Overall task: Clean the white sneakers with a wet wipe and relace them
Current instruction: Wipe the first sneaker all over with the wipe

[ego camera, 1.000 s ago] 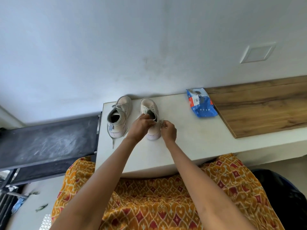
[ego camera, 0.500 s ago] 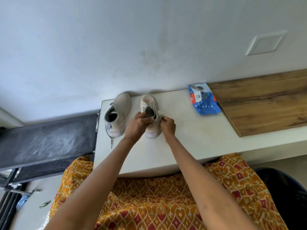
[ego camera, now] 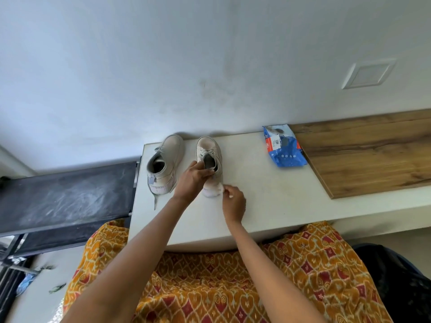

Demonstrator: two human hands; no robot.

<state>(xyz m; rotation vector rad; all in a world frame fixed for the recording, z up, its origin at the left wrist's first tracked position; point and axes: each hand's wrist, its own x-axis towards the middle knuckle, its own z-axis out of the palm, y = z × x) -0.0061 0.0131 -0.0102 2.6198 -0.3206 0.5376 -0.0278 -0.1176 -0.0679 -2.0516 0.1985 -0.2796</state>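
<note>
Cleaning under way — left hand (ego camera: 192, 180) grips the right-hand white lace-up sneaker's (ego camera: 211, 159) collar, right hand (ego camera: 234, 201) pinches a crumpled white wet wipe (ego camera: 220, 188) at its heel; the other white sneaker (ego camera: 164, 163) and the relacing remain.

counter (ego camera: 268, 206): white top, its far edge against the wall ahead of me.
wooden board (ego camera: 373, 157): brown grain, lying on the right part of the counter.
wall plate (ego camera: 368, 74): white, square, set in the wall at upper right.
dark bench (ego camera: 65, 197): black, dusty surface, to the left of the counter.
my garment (ego camera: 210, 283): orange cloth with a red diamond pattern, below the counter's near edge.
</note>
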